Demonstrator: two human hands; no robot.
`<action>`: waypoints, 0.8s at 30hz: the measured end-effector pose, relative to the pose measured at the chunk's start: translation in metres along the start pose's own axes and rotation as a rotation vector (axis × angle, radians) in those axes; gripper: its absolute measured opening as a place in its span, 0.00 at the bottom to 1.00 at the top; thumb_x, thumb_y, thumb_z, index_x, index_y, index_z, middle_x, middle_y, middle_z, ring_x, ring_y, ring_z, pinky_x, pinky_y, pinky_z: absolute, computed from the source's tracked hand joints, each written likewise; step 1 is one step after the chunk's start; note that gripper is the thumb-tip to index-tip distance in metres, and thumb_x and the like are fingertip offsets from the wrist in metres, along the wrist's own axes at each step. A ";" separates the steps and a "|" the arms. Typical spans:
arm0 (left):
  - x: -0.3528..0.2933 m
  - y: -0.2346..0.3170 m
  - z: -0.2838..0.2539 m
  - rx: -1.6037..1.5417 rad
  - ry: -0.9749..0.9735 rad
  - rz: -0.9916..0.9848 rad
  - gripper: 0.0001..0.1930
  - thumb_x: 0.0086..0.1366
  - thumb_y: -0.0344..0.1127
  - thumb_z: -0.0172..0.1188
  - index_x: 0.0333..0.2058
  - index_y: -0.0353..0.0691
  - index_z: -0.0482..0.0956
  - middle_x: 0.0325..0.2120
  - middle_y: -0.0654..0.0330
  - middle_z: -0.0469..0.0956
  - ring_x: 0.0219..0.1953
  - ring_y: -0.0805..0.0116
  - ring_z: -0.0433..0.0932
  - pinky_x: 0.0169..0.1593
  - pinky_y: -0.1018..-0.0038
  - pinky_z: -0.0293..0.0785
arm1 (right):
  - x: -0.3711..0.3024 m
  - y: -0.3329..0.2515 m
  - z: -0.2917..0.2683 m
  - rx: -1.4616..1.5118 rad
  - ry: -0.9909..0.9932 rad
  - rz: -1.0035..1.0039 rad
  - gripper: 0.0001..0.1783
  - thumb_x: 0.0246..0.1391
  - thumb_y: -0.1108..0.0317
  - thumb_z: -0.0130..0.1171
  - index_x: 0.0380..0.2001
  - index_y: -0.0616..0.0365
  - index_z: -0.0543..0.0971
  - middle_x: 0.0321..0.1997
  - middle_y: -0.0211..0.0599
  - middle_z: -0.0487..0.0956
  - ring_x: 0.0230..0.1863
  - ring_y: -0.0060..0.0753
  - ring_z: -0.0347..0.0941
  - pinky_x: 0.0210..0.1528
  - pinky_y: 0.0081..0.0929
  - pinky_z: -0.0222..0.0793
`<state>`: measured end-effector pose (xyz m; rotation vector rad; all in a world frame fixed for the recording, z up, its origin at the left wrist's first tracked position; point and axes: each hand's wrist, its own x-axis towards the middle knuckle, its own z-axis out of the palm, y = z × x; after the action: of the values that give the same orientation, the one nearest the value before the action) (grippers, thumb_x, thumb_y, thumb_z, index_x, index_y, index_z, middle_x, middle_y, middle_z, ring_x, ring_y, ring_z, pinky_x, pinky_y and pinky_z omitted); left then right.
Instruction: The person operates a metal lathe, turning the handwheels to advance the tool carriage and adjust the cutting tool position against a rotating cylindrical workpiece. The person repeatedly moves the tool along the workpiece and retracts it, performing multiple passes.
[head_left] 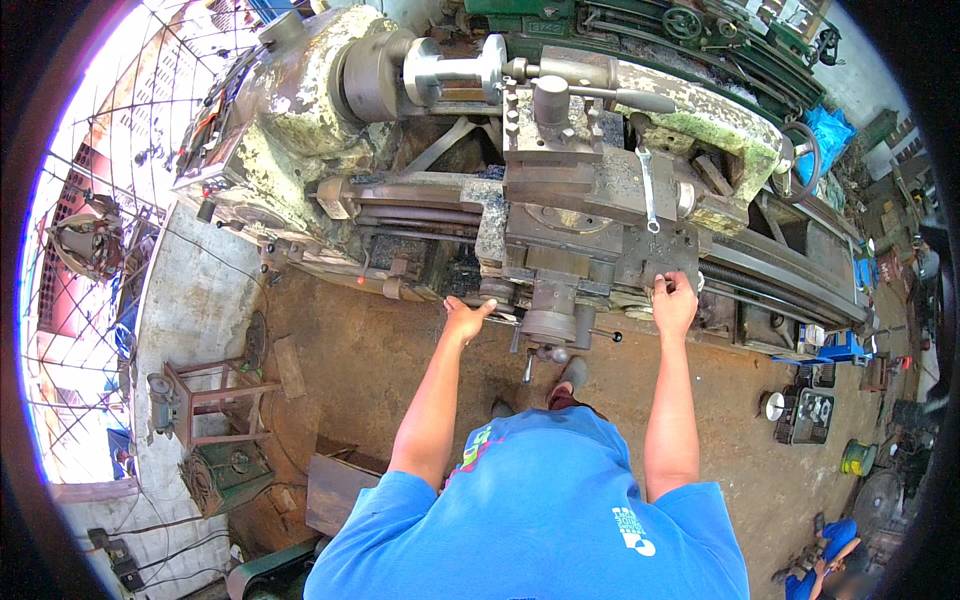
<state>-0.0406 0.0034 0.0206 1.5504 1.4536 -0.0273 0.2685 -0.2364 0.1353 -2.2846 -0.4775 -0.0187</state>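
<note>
I stand at a worn metal lathe with a carriage in front of me. My left hand is at the carriage's front left, thumb and fingers apart, beside a small handwheel; whether it touches the rim is hard to tell. My right hand is closed at the carriage's right front edge, its fingers curled over a small part they hide. A shiny flanged workpiece sits in the chuck. Close to it is the tool post. A wrench lies on the carriage.
Below the carriage, a cross-slide handle juts toward me. The tailstock stands behind the tool post. A green machine is at the back. At left are a metal stand and cables; at right, a black crate. Another person is at lower right.
</note>
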 end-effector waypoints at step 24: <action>0.007 -0.007 -0.004 -0.019 -0.037 0.001 0.67 0.54 0.66 0.65 0.66 0.20 0.29 0.70 0.35 0.29 0.74 0.51 0.32 0.73 0.65 0.42 | 0.000 0.002 0.001 0.009 0.015 -0.010 0.12 0.52 0.63 0.63 0.34 0.60 0.81 0.25 0.45 0.82 0.27 0.42 0.80 0.35 0.35 0.74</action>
<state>-0.0462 0.0101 0.0146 1.5277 1.4203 -0.0414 0.2690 -0.2367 0.1329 -2.2720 -0.4798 -0.0388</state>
